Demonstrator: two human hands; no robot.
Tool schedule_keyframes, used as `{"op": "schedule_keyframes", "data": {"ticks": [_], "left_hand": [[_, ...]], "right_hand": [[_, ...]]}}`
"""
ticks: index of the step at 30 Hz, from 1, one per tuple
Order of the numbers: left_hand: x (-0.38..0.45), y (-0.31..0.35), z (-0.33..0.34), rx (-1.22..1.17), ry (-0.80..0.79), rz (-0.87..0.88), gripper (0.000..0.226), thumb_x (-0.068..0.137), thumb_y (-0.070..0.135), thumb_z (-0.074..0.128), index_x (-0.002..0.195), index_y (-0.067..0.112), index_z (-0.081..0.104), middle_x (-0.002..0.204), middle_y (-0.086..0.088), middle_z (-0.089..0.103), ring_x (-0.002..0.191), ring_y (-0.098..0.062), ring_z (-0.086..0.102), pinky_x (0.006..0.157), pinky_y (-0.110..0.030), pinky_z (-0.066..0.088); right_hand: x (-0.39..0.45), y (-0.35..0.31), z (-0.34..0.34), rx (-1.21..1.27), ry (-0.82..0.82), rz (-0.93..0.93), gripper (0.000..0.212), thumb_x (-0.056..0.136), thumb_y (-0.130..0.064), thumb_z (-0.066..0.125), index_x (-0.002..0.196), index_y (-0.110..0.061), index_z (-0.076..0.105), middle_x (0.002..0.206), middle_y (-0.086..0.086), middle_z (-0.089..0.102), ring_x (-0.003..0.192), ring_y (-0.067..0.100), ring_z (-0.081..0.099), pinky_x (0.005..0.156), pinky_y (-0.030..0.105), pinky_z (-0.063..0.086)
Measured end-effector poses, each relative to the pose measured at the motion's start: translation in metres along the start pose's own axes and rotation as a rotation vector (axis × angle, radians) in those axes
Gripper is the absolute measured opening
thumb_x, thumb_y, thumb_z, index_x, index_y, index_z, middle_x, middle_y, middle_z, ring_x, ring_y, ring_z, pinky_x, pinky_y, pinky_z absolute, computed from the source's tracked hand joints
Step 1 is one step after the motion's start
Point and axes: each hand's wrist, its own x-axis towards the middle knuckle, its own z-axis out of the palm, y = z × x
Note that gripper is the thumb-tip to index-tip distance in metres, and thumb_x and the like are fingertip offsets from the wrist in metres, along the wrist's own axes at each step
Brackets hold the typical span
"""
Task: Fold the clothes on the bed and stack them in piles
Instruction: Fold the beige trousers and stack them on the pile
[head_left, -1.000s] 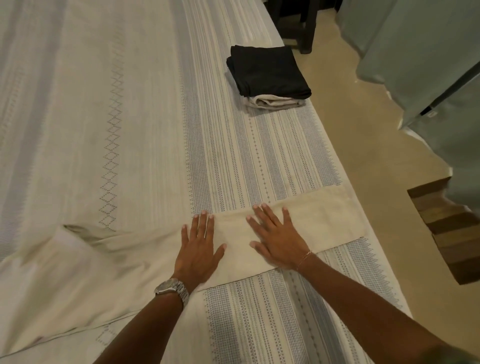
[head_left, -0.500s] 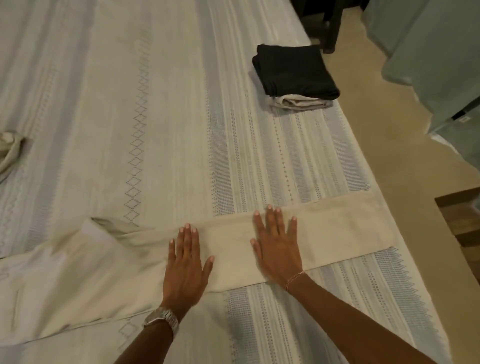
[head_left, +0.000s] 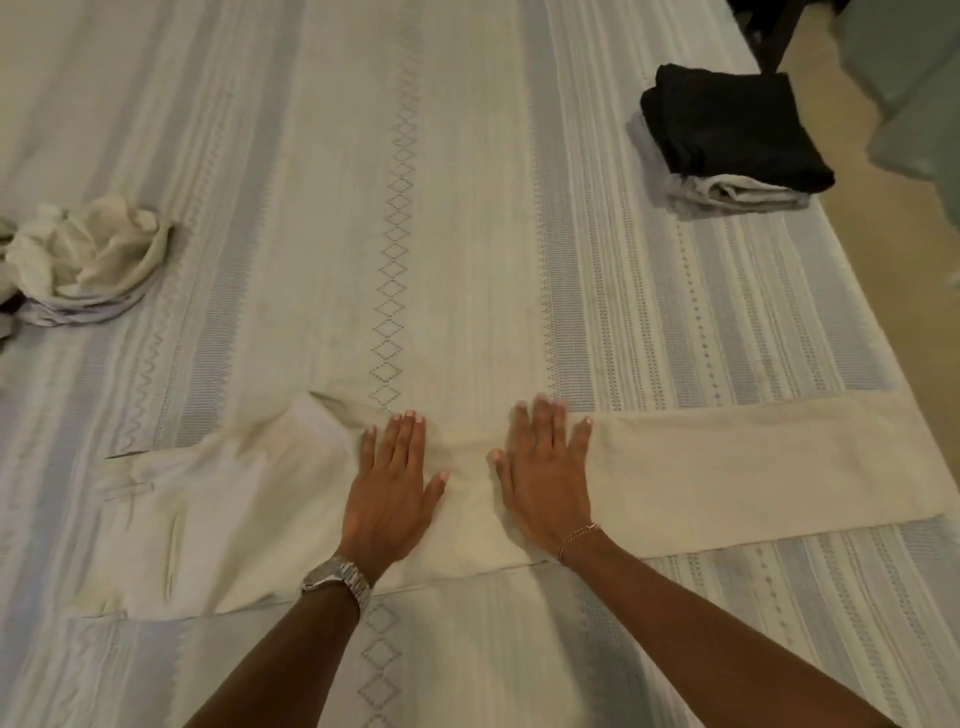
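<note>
The cream trousers (head_left: 519, 499) lie stretched flat across the near part of the bed (head_left: 467, 208), legs doubled one on the other, waist end beyond the left hand's little finger, hem end running out past the right hand's little finger toward the bed's edge. Both palms press down on the middle of the legs. The left hand (head_left: 392, 493) and right hand (head_left: 545, 478) lie side by side, thumbs toward each other with a strip of cloth between them, fingers straight and laid flat, gripping nothing. That flat pressing looks meant to smooth the fabric and set the layers square before the next fold, probably bringing the hem across to the waist.

Well beyond the right fingertips, near the bed's far edge, sits a finished pile: a black folded garment (head_left: 732, 124) on top of a pale folded one (head_left: 737, 189). Far out past the left fingertips, a crumpled pale garment (head_left: 88, 260) waits unfolded. A wristwatch (head_left: 337, 579) circles the left wrist, a thin bracelet (head_left: 579, 535) the right.
</note>
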Motion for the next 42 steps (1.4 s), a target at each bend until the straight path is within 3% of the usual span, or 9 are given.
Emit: {"op": "schedule_keyframes", "data": {"ticks": [4, 7, 9, 14, 20, 25, 28, 36, 42], "left_hand": [[0.023, -0.052, -0.023, 0.079, 0.140, 0.090, 0.039, 0.099, 0.029, 0.038, 0.113, 0.004, 0.064, 0.104, -0.014, 0.067, 0.103, -0.036, 0.061, 0.110, -0.056, 0.039], [0.043, -0.091, -0.045, 0.058, 0.106, 0.182, 0.034, 0.094, 0.032, 0.035, 0.077, 0.014, 0.057, 0.071, -0.009, 0.061, 0.070, -0.033, 0.058, 0.082, -0.046, 0.048], [0.053, -0.118, -0.053, 0.106, -0.028, 0.257, 0.036, 0.095, 0.036, 0.033, 0.067, 0.020, 0.049, 0.063, -0.005, 0.060, 0.064, -0.028, 0.055, 0.079, -0.043, 0.046], [0.076, -0.161, -0.059, 0.346, -0.216, 0.476, 0.031, 0.102, 0.029, 0.044, 0.076, 0.024, 0.061, 0.071, 0.003, 0.067, 0.067, -0.022, 0.058, 0.080, -0.036, 0.042], [0.085, -0.169, -0.082, 0.409, -0.339, 0.360, 0.026, 0.103, 0.027, 0.036, 0.086, 0.023, 0.055, 0.072, 0.003, 0.056, 0.071, -0.021, 0.050, 0.081, -0.036, 0.027], [0.094, -0.188, -0.070, -0.002, -0.380, 0.084, 0.045, 0.100, 0.046, 0.040, 0.070, 0.018, 0.057, 0.069, 0.004, 0.055, 0.075, -0.019, 0.053, 0.093, -0.038, 0.035], [0.087, -0.195, -0.061, -0.159, -0.400, 0.004, 0.044, 0.088, 0.060, 0.046, 0.097, 0.019, 0.060, 0.093, -0.002, 0.052, 0.088, -0.024, 0.051, 0.088, -0.040, 0.044], [0.060, -0.189, -0.040, -0.417, -0.082, -0.031, 0.031, 0.087, 0.019, 0.073, 0.107, 0.013, 0.051, 0.103, -0.005, 0.048, 0.090, -0.026, 0.052, 0.073, -0.040, 0.048], [0.027, -0.177, -0.027, -0.196, 0.230, -0.180, 0.038, 0.086, 0.015, 0.072, 0.117, 0.003, 0.053, 0.109, -0.015, 0.056, 0.095, -0.033, 0.055, 0.079, -0.046, 0.051]], "right_hand": [[0.021, -0.050, -0.001, 0.186, 0.158, -0.294, 0.042, 0.103, -0.028, 0.042, 0.133, -0.003, 0.058, 0.137, 0.021, 0.057, 0.129, 0.038, 0.053, 0.111, 0.057, 0.040], [0.030, -0.079, 0.010, 0.242, 0.151, -0.401, 0.024, 0.099, -0.020, 0.046, 0.115, -0.011, 0.062, 0.112, 0.007, 0.061, 0.100, 0.027, 0.058, 0.091, 0.039, 0.047], [0.032, -0.086, 0.024, 0.214, 0.143, -0.413, 0.020, 0.099, -0.021, 0.050, 0.112, -0.014, 0.062, 0.109, 0.005, 0.061, 0.097, 0.027, 0.059, 0.087, 0.037, 0.047], [0.028, -0.081, 0.040, 0.138, 0.155, -0.397, 0.027, 0.107, -0.026, 0.046, 0.129, -0.015, 0.057, 0.129, 0.005, 0.056, 0.115, 0.025, 0.052, 0.105, 0.039, 0.042], [0.024, -0.082, 0.044, 0.095, 0.134, -0.306, 0.039, 0.110, -0.030, 0.037, 0.141, -0.012, 0.054, 0.143, 0.007, 0.054, 0.133, 0.027, 0.048, 0.119, 0.041, 0.031], [0.019, -0.084, 0.040, 0.079, 0.132, -0.151, 0.047, 0.108, -0.033, 0.039, 0.148, -0.009, 0.047, 0.154, 0.008, 0.047, 0.143, 0.026, 0.040, 0.124, 0.043, 0.022], [0.020, -0.084, 0.042, 0.046, 0.129, -0.151, 0.048, 0.109, -0.033, 0.036, 0.150, -0.008, 0.044, 0.156, 0.008, 0.043, 0.145, 0.027, 0.038, 0.125, 0.043, 0.020], [0.020, -0.089, 0.042, 0.015, 0.145, -0.138, 0.050, 0.107, -0.031, 0.036, 0.151, -0.008, 0.043, 0.157, 0.011, 0.042, 0.146, 0.029, 0.036, 0.123, 0.049, 0.022], [0.037, -0.132, 0.030, 0.270, 0.231, -0.226, 0.034, 0.103, -0.028, 0.046, 0.130, -0.010, 0.056, 0.135, 0.008, 0.055, 0.127, 0.028, 0.050, 0.116, 0.048, 0.032]]}}
